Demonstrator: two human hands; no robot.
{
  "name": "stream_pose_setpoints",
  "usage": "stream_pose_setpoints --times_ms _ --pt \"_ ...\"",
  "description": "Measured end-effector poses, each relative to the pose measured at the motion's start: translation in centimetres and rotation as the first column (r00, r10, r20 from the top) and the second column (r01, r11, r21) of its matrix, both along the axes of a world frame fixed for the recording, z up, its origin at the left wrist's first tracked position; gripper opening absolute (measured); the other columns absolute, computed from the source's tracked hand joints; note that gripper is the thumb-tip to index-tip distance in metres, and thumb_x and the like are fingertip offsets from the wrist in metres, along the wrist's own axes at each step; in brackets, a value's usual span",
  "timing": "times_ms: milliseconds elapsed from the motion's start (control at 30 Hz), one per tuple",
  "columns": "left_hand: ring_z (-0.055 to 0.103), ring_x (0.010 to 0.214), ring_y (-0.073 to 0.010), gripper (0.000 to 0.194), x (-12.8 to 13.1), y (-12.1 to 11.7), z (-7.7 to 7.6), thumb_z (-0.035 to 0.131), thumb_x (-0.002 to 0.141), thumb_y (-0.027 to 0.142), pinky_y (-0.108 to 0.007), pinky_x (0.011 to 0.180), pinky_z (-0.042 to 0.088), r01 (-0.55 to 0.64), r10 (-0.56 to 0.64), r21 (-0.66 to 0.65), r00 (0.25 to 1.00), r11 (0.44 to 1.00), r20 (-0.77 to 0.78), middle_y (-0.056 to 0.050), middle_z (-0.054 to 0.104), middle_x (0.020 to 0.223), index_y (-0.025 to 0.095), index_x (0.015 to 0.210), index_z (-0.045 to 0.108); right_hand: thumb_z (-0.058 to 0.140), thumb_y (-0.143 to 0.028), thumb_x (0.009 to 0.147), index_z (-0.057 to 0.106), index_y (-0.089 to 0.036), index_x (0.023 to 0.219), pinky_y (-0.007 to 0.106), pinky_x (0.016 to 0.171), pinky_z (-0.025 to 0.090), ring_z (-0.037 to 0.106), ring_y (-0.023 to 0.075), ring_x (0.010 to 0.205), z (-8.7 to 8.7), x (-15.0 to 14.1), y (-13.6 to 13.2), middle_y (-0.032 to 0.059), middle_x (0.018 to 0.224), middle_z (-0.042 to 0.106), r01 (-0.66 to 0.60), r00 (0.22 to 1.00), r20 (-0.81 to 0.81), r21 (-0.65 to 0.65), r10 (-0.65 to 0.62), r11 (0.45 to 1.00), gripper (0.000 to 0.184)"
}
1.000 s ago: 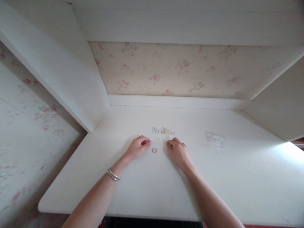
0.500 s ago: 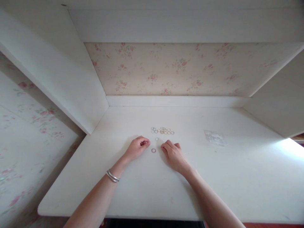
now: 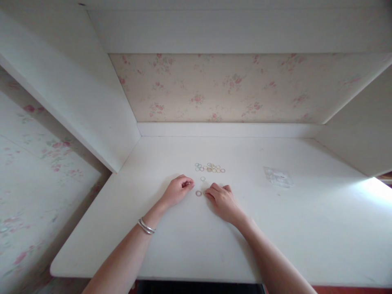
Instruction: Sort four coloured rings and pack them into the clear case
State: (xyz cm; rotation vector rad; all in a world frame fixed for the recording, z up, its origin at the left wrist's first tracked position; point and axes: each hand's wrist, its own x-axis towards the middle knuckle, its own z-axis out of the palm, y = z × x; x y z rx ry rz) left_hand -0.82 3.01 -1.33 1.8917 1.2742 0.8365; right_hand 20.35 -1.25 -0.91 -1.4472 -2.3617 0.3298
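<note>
My left hand [image 3: 180, 189] rests on the white desk with its fingers curled and the thumb pressed to the forefinger; what it pinches, if anything, is too small to make out. To its right lies a pinkish ring [image 3: 199, 193], flat on the surface. My right hand [image 3: 222, 199] is closed beside that ring, fingertips down on the desk. The edge of another small ring [image 3: 205, 192] peeks out at those fingertips. A single pale greenish ring [image 3: 202, 179] lies between and just beyond the hands. Farther back is a cluster of several thin coloured rings [image 3: 213, 170].
A clear plastic bag [image 3: 278, 177] lies on the desk [image 3: 190, 245] to the right. White side panels and a back ledge [image 3: 229, 130] frame the desk, with flowered wallpaper [image 3: 214, 87] behind. Dark material shows below the front edge.
My right hand has shifted slightly left and toward me, its fingertips now close to the pinkish ring. A ring's edge shows at them. My left hand stays in place.
</note>
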Motion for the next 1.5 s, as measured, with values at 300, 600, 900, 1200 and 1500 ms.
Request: stream_pose_setpoints --times_ms 300,600,900,1200,1500 --pt "0.058 0.076 -0.0144 0.024 1.6 0.5 0.1 0.051 0.084 0.036 -0.025 0.071 0.045 -0.062 0.061 -0.012 0.996 0.998 -0.072 -0.003 0.063 0.085 0.019 0.087 0.067 0.042 -0.029 0.09 0.063 -0.023 0.086 0.026 0.069 0.037 0.054 0.0131 0.072 -0.8 1.6 1.8 0.0016 0.084 0.059 0.297 0.906 -0.32 0.013 -0.277 0.955 0.022" --pt "0.06 0.08 -0.0157 0.016 4.7 1.8 0.4 0.055 0.082 0.03 -0.027 0.077 0.045 -0.056 0.084 0.098 0.946 0.994 -0.312 -0.004 0.062 0.093 0.022 0.086 0.069 0.043 -0.031 0.087 0.066 -0.022 0.085 0.024 0.064 0.039 0.053 0.0128 0.068 -1.8 2.2 2.8 0.0019 0.08 0.058 0.352 0.848 -0.403 -0.057 -0.344 0.934 0.025" --pt "0.059 0.08 -0.0161 0.016 5.0 2.6 0.5 0.052 0.082 0.024 -0.026 0.073 0.044 0.034 -0.004 0.061 0.901 0.998 -0.434 -0.003 0.06 0.088 0.021 0.077 0.067 0.045 -0.031 0.088 0.065 -0.022 0.087 0.023 0.063 0.038 0.053 0.0109 0.066 -1.7 2.4 2.9 0.0008 0.083 0.059 0.338 0.863 -0.378 -0.064 -0.336 0.939 0.022" --pt "0.058 0.079 -0.0147 0.02 4.4 -1.2 1.3 0.046 0.087 0.021 -0.026 0.074 0.045 0.181 -0.146 0.075 0.929 0.981 -0.34 -0.004 0.057 0.089 0.02 0.082 0.064 0.043 -0.029 0.089 0.065 -0.022 0.087 0.023 0.063 0.037 0.053 0.0108 0.066 -1.6 2.3 2.8 0.0016 0.084 0.06 0.33 0.873 -0.362 -0.055 -0.327 0.942 0.023" --pt "0.058 0.081 -0.0154 0.022 4.8 -2.0 1.5 0.046 0.088 0.02 -0.027 0.078 0.044 0.227 -0.171 0.089 0.896 0.97 -0.41 -0.004 0.058 0.086 0.021 0.083 0.067 0.043 -0.03 0.089 0.065 -0.022 0.088 0.023 0.063 0.038 0.055 0.0115 0.068 -1.7 2.3 2.9 0.0015 0.084 0.06 0.335 0.879 -0.343 -0.051 -0.331 0.941 0.023"
